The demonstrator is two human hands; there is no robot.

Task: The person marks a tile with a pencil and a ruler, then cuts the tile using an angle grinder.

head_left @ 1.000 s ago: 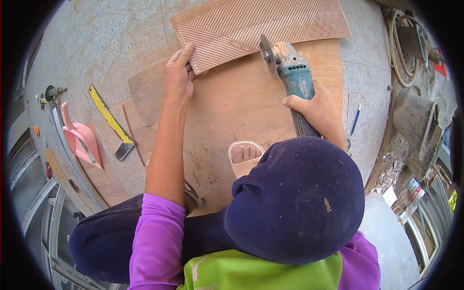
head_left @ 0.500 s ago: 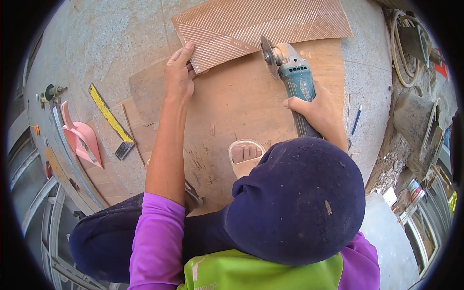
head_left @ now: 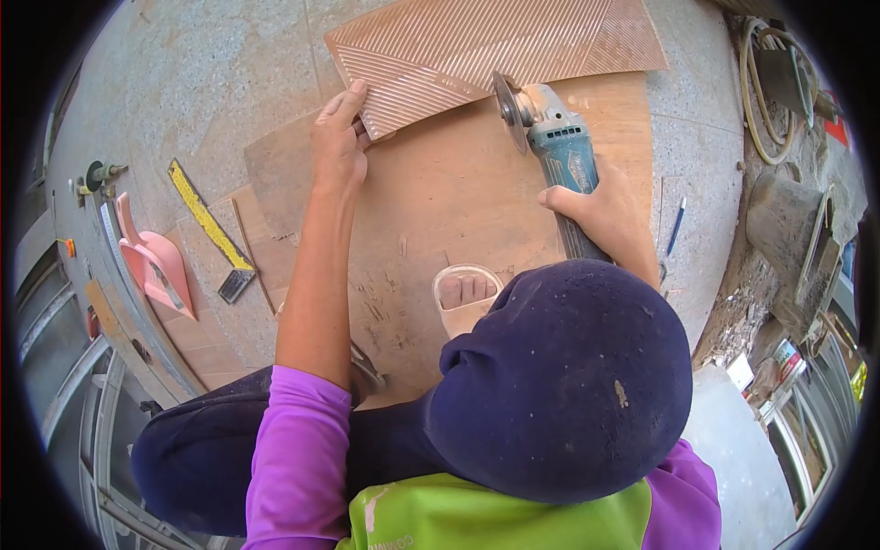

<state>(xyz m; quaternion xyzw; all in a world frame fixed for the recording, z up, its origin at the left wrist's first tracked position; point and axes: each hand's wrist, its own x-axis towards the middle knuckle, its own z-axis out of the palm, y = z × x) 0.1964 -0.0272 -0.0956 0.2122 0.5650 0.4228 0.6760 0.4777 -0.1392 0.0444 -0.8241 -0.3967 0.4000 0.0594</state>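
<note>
My left hand (head_left: 340,136) pinches the near left corner of a brown ridged tile (head_left: 495,41), thumb on top and fingers curled underneath. The tile has diagonal grooves and lies over a worn plywood board (head_left: 440,202). In my right hand (head_left: 605,211) is a teal angle grinder (head_left: 570,165), gripped round its body with the thumb across the top. Its disc (head_left: 511,112) stands on edge right at the tile's near edge, and overlaps it in this view. The grinder's rear end is hidden behind the dark-capped head.
At left lie a yellow-and-black square (head_left: 211,225), a pink dustpan (head_left: 151,266) and metal frames (head_left: 82,403). A blue pencil (head_left: 676,227) rests on the floor at right, with a coiled hose (head_left: 756,101) and a dusty container (head_left: 793,229) beyond. A sandalled foot (head_left: 466,291) is on the board.
The grinder's head has shifted very slightly, its disc a touch lower and to the left. The tile and my left hand look the same.
</note>
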